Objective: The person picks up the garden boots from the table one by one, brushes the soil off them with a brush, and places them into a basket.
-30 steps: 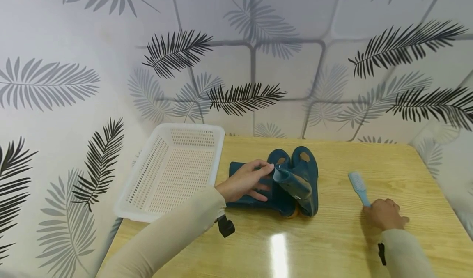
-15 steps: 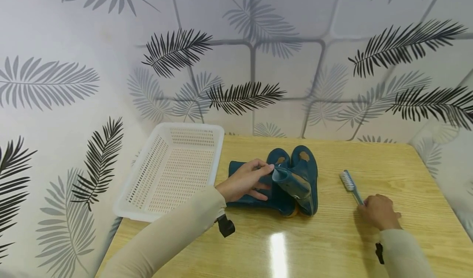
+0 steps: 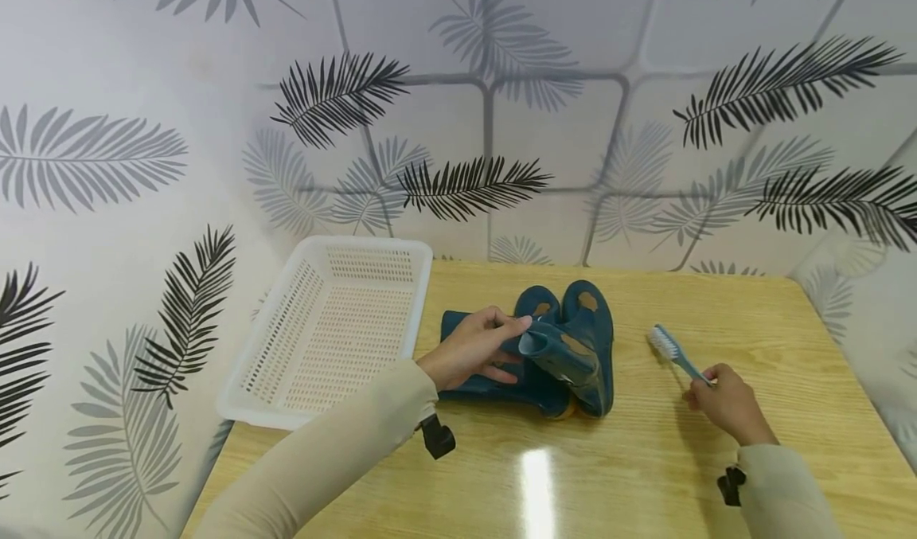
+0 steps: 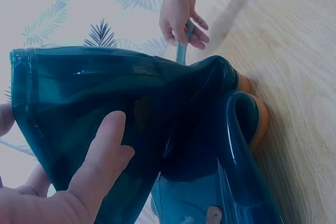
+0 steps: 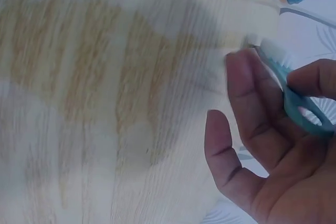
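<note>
A pair of dark teal rain boots is near the middle of the table. My left hand [image 3: 473, 352] pinches the top rim of one boot [image 3: 573, 364], whose shaft points up towards me. The other boot [image 3: 533, 396] lies on its side with its shaft to the left, partly hidden under that hand. In the left wrist view, fingers [image 4: 100, 156] lie against the glossy shaft [image 4: 100, 82]. To the right of the boots, my right hand [image 3: 727, 402] grips a blue brush [image 3: 677, 352] by its handle, its white bristles facing left. The right wrist view shows the brush handle [image 5: 302, 109] between thumb and fingers.
A white perforated plastic basket [image 3: 423, 308] stands at the left of the wooden table [image 3: 645, 475]. A wall covering with a leaf pattern [image 3: 473, 189] rises behind the table. Light reflects off the tabletop near the front.
My right hand has turned the brush so its bristles show, and has moved it slightly left and up. The left hand and the boots have hardly moved.
</note>
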Demonstrator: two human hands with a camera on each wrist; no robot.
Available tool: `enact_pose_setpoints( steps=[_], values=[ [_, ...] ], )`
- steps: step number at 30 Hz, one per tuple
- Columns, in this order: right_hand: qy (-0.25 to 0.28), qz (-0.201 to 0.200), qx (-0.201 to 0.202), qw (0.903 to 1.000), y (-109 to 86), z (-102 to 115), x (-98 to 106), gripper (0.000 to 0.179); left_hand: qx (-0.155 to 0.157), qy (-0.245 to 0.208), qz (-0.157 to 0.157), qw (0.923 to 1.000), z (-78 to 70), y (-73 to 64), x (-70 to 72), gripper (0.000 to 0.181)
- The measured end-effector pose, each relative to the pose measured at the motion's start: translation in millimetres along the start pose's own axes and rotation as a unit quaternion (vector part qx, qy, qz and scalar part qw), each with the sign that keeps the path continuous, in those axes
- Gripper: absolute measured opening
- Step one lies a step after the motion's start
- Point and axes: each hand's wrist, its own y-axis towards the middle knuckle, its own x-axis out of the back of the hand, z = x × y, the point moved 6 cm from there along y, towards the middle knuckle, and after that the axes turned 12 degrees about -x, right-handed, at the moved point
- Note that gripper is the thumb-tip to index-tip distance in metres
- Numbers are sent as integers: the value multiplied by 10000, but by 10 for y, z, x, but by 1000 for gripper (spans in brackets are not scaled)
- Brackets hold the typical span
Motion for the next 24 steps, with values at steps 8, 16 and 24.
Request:
enact_pose_setpoints(
  steps=[8,16,24],
  values=[
    [170,143,-65,9997,-29,47,-21,45,-78,120,13,9999,-9,7,-3,33],
    [813,109,428,9957,-34,115,-11,59,-108,65,8,9999,-17,14,-3,33],
    [2215,516,557,9722,-68,135,26,45,-77,-28,-243,9997,5,-4,0,27]
  ],
)
